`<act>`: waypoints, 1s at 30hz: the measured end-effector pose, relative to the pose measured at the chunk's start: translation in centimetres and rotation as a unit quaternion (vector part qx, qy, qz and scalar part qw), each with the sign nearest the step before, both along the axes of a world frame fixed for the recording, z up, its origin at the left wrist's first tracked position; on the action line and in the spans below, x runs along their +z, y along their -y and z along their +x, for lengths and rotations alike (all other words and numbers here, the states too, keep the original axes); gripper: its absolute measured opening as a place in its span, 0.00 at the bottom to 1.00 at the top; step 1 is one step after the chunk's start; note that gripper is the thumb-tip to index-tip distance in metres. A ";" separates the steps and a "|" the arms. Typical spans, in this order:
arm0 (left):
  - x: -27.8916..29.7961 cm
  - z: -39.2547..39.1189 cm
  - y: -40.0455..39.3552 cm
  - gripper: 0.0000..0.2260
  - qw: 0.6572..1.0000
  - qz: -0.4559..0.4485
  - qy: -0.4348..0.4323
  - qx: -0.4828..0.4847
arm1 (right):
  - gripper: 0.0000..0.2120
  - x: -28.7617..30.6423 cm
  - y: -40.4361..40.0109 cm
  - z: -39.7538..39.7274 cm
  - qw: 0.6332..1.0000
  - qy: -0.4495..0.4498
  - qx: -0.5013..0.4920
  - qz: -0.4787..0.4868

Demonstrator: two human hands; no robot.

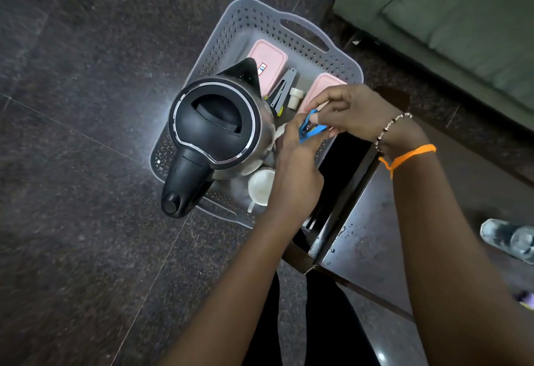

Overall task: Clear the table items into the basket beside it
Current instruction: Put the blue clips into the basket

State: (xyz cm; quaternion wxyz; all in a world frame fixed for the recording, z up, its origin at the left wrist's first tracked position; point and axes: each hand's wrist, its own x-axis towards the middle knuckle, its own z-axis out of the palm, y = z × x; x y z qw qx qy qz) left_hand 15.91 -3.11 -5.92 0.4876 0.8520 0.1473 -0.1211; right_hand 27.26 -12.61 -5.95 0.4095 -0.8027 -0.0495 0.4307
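Both hands, left [294, 163] and right [352, 111], pinch a small blue thing [310, 128] over the grey basket [254, 19] on the floor, with the kettle [216, 128] at nine o'clock of them, a white cup [260, 186] at seven and pink boxes [267, 58] at twelve.

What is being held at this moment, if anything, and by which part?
Both hands, left hand and right hand, hold a small blue object over the basket, fingertips pinching its ends. What the object is cannot be told.
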 end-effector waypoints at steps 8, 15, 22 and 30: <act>-0.4 0.6 -0.6 0.25 0.998 -0.035 0.031 0.042 | 0.09 -0.2 -2.3 4.1 0.973 0.210 -0.069 -0.063; -1.3 0.4 -0.5 0.22 0.999 -0.027 -0.018 0.031 | 0.18 -4.2 -6.1 7.0 0.923 0.290 0.089 -0.238; -1.6 -0.2 -0.6 0.22 0.996 -0.054 -0.008 0.078 | 0.20 -5.1 -5.6 7.1 0.922 0.239 0.147 -0.268; -0.3 0.0 1.1 0.16 0.991 -0.032 0.056 0.117 | 0.16 -0.1 0.7 1.1 0.962 0.248 -0.062 -0.092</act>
